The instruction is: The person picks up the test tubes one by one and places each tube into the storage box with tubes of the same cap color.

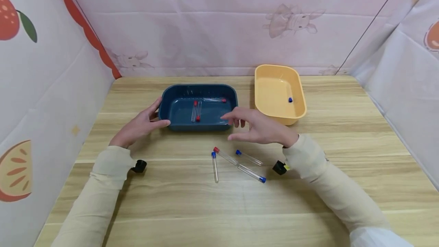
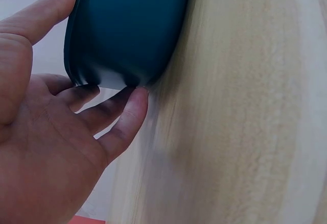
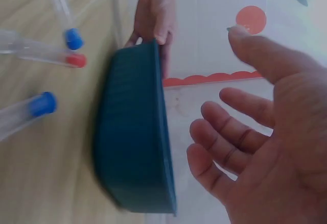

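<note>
My left hand (image 1: pixel 140 127) grips the left end of a dark blue plastic basin (image 1: pixel 200 128), thumb at its front corner and fingers against its outer side. In the left wrist view, the fingertips touch the basin's wall (image 2: pixel 130 30). Three red-capped test tubes (image 1: pixel 194 111) lie inside it. My right hand (image 1: pixel 260 127) hovers by the basin's right front corner, fingers loosely bent and holding nothing. On the table in front lie a red-capped tube (image 1: pixel 225 156) and three blue-capped tubes (image 1: pixel 215 167). The right wrist view shows the right palm (image 3: pixel 265 173) apart from the basin.
A yellow basin (image 1: pixel 274 94) stands right of the dark blue one, with a blue cap (image 1: pixel 290 100) showing inside. Everything rests on a wood-grain table (image 1: pixel 192 209). Printed cloth (image 1: pixel 219 41) hangs behind the table and along both sides.
</note>
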`<control>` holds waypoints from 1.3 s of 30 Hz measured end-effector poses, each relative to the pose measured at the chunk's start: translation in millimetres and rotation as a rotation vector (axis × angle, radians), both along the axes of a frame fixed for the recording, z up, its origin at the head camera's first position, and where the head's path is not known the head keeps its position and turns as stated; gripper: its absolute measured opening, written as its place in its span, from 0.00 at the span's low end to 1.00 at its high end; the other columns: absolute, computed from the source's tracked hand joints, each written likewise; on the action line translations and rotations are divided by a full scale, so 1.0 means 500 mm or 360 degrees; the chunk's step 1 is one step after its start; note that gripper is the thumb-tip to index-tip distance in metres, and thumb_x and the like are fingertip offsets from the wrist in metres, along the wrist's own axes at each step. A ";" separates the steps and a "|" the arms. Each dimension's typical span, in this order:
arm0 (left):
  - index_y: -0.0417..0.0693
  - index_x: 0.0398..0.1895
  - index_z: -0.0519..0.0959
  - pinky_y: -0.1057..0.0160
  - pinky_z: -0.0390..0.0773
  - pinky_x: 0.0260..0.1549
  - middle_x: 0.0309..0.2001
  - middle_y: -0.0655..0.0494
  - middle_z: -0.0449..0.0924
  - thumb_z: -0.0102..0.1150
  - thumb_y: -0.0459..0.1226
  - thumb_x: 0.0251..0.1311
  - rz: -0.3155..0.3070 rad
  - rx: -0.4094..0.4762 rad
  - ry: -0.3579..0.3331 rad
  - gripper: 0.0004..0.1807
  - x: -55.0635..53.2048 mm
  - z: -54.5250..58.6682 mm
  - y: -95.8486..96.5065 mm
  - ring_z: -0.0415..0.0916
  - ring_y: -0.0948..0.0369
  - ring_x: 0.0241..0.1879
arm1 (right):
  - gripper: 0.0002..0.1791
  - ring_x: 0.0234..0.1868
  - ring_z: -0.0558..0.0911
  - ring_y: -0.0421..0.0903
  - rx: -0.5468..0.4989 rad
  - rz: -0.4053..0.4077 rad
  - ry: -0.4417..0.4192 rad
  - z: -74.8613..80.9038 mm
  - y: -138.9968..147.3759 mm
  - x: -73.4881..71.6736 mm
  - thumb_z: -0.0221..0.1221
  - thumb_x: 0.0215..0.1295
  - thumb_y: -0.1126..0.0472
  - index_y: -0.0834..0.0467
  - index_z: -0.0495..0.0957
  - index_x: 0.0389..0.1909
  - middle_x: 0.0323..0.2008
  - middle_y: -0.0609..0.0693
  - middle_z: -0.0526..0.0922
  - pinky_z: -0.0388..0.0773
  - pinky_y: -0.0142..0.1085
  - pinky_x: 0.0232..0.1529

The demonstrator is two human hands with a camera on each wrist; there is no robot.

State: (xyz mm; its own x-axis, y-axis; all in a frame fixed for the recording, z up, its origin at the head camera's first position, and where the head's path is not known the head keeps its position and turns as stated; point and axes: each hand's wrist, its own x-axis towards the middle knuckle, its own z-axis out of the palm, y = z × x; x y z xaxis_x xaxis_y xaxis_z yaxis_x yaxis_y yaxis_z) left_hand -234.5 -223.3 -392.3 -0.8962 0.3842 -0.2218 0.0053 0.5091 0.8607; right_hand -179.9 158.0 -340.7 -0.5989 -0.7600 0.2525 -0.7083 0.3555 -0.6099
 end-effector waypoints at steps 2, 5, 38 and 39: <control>0.74 0.72 0.36 0.43 0.57 0.60 0.73 0.61 0.37 0.59 0.51 0.58 -0.0007 0.0002 0.0002 0.48 0.001 0.000 -0.001 0.48 0.48 0.68 | 0.29 0.39 0.72 0.36 0.0025 0.0003 -0.0016 -0.010 0.004 0.006 0.63 0.57 0.45 0.51 0.72 0.58 0.40 0.39 0.74 0.75 0.36 0.38; 0.73 0.72 0.36 0.42 0.57 0.59 0.73 0.60 0.36 0.59 0.51 0.58 -0.0011 -0.0003 0.0006 0.48 0.002 0.000 -0.001 0.48 0.48 0.68 | 0.30 0.40 0.73 0.38 0.0069 -0.0004 -0.0055 -0.024 0.010 0.014 0.63 0.56 0.43 0.50 0.71 0.59 0.41 0.38 0.74 0.75 0.36 0.39; 0.73 0.72 0.36 0.44 0.56 0.60 0.73 0.64 0.36 0.59 0.53 0.56 -0.0010 -0.0025 0.0007 0.49 -0.004 0.001 0.000 0.48 0.49 0.68 | 0.34 0.52 0.65 0.38 0.0482 0.0082 -0.0029 -0.121 0.000 0.012 0.65 0.52 0.40 0.47 0.72 0.60 0.53 0.42 0.71 0.66 0.36 0.53; 0.74 0.72 0.36 0.44 0.56 0.60 0.73 0.64 0.36 0.59 0.52 0.57 -0.0006 -0.0018 0.0008 0.48 -0.004 0.000 0.000 0.48 0.49 0.68 | 0.34 0.51 0.65 0.38 0.0489 0.0088 -0.0035 -0.120 -0.004 0.010 0.64 0.52 0.41 0.47 0.71 0.60 0.52 0.42 0.72 0.67 0.36 0.52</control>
